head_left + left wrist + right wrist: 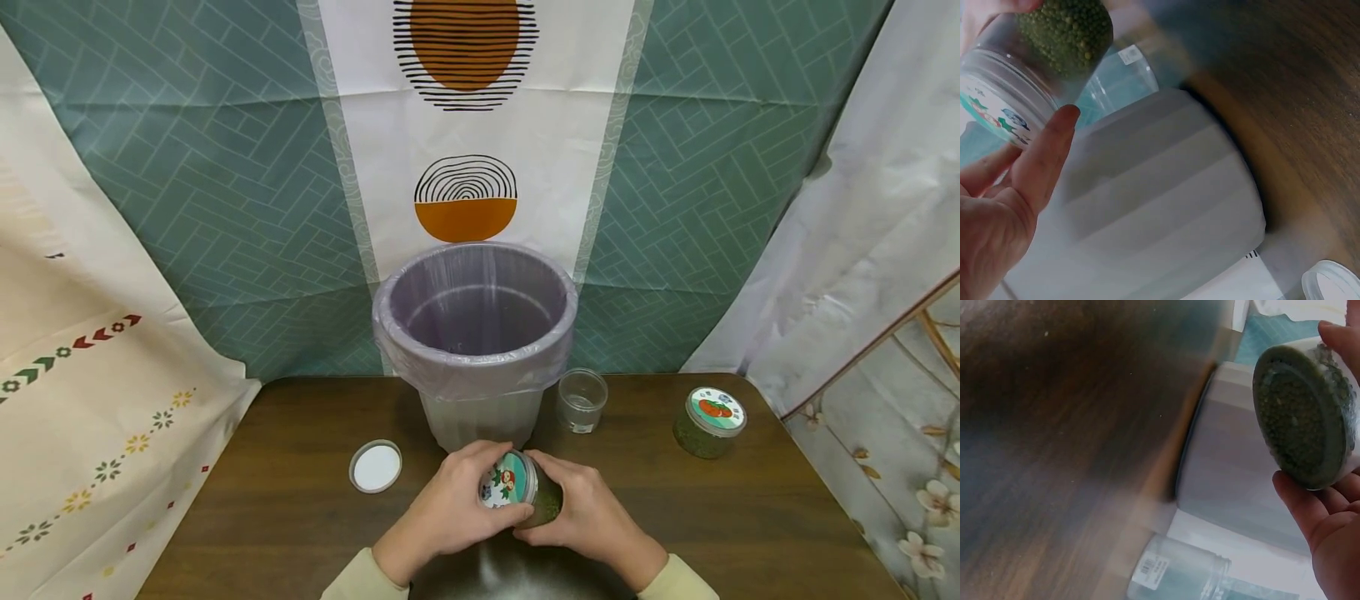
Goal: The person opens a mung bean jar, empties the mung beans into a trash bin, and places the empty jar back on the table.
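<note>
Left hand (459,502) grips the lid (510,482) and right hand (588,510) the body of one tilted jar of green beans (551,502) before the bin (480,417), probably stiff, smooth and rather heavy, so holding both ends seems safest.

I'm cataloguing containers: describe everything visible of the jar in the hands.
The jar is round, clear and apparently plastic, with small green beans or grains inside. Its lid is on, with a white and teal label bearing red print. It is held tilted in front of the bin, lid end left; the left hand grips the lid end, the right hand the base end.
</note>
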Demonstrator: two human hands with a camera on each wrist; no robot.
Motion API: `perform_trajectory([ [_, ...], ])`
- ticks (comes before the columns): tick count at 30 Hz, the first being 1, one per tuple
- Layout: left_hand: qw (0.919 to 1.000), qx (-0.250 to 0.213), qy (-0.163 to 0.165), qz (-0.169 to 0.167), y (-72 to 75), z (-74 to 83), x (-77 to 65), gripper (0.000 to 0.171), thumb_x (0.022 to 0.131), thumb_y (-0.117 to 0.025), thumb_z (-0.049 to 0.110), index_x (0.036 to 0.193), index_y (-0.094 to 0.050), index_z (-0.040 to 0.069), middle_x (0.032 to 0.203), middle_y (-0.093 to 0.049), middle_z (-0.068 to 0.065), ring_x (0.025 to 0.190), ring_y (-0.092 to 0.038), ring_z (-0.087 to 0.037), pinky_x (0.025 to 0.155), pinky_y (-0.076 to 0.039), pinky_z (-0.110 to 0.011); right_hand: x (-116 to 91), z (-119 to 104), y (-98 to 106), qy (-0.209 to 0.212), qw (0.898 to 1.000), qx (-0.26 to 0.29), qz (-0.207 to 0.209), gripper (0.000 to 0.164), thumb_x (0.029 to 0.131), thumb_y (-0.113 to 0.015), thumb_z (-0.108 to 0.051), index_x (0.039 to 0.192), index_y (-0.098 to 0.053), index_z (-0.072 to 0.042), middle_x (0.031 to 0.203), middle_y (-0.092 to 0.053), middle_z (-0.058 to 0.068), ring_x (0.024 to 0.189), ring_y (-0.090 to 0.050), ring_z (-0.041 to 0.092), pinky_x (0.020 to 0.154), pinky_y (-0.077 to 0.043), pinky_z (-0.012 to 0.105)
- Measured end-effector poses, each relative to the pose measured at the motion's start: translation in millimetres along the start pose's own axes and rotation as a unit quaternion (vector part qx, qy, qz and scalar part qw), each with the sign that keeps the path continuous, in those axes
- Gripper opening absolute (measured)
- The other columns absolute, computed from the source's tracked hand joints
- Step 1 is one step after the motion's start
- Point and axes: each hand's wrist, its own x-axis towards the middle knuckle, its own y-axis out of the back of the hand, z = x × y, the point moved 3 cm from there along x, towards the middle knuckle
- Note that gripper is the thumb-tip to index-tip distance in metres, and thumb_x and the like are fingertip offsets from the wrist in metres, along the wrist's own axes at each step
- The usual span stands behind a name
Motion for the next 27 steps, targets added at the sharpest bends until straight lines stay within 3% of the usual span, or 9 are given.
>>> perform_trajectory([
  [4,0.9994,0.01,0.025,0.021,-0.9,1.4,0.7,0.066,0.073,-0.068,0.06,0.121,-0.059,0.015,0.111,-0.062,0.007,0.092,-0.059,-0.005,0.076,-0.051,-0.021,0.7,-0.7,0.3,0.018,0.999,-0.017,0.022,0.082,0.056,-0.086,-0.048,0.127,-0.052,-0.027,0.116,-0.06,-0.015,0.096,-0.061,-0.001,0.079,-0.052,0.017],
  [6,0.9982,0.005,0.054,0.026,-2.0,1.6,1.4,0.061,0.073,-0.067,0.062,0.114,-0.061,0.018,0.101,-0.063,0.008,0.084,-0.059,-0.005,0.069,-0.05,-0.019,0.9,-0.5,0.2,0.025,0.999,-0.028,0.028,0.083,0.055,-0.086,-0.046,0.127,-0.053,-0.025,0.117,-0.06,-0.015,0.098,-0.061,0.001,0.081,-0.053,0.02],
  [11,0.9925,0.005,0.122,0.008,-5.1,-0.1,1.2,0.064,0.07,-0.063,0.071,0.109,-0.061,0.02,0.09,-0.063,0.009,0.074,-0.058,-0.005,0.06,-0.046,-0.018,-0.5,0.7,0.7,0.033,0.998,-0.045,0.028,0.085,0.054,-0.087,-0.044,0.127,-0.055,-0.017,0.121,-0.06,-0.011,0.105,-0.061,0.007,0.085,-0.054,0.026],
  [14,0.9944,0.018,0.103,-0.017,-5.0,-0.8,0.0,0.076,0.067,-0.068,0.068,0.124,-0.054,0.021,0.111,-0.06,0.009,0.09,-0.058,-0.006,0.072,-0.05,-0.023,-1.8,2.6,2.2,0.028,0.998,-0.053,0.027,0.084,0.054,-0.086,-0.044,0.126,-0.056,-0.013,0.122,-0.06,-0.009,0.107,-0.061,0.007,0.086,-0.054,0.026],
  [18,0.9979,0.02,0.033,-0.053,-3.1,-0.4,-0.2,0.09,0.062,-0.081,0.046,0.14,-0.04,0.025,0.138,-0.045,0.008,0.115,-0.051,-0.007,0.093,-0.049,-0.03,-2.1,4.9,4.7,0.03,0.998,-0.055,0.03,0.085,0.054,-0.086,-0.044,0.127,-0.056,-0.014,0.123,-0.06,-0.009,0.108,-0.061,0.007,0.088,-0.053,0.027],
  [22,0.997,0.008,0.001,-0.077,-1.9,-0.6,0.6,0.094,0.061,-0.082,0.03,0.142,-0.035,0.027,0.14,-0.041,0.01,0.119,-0.049,-0.007,0.096,-0.047,-0.03,-1.9,5.9,6.4,0.035,0.998,-0.042,0.026,0.088,0.053,-0.088,-0.043,0.13,-0.053,-0.018,0.123,-0.058,-0.011,0.108,-0.061,0.008,0.088,-0.053,0.028],
  [27,0.9971,-0.009,0.016,-0.073,-1.4,-2.0,1.4,0.084,0.065,-0.081,0.038,0.138,-0.041,0.026,0.132,-0.049,0.01,0.109,-0.054,-0.006,0.09,-0.049,-0.025,-3.3,5.9,7.7,0.021,0.999,-0.044,0.005,0.087,0.056,-0.086,-0.047,0.13,-0.053,-0.015,0.125,-0.059,-0.006,0.11,-0.06,0.011,0.089,-0.053,0.032],
])
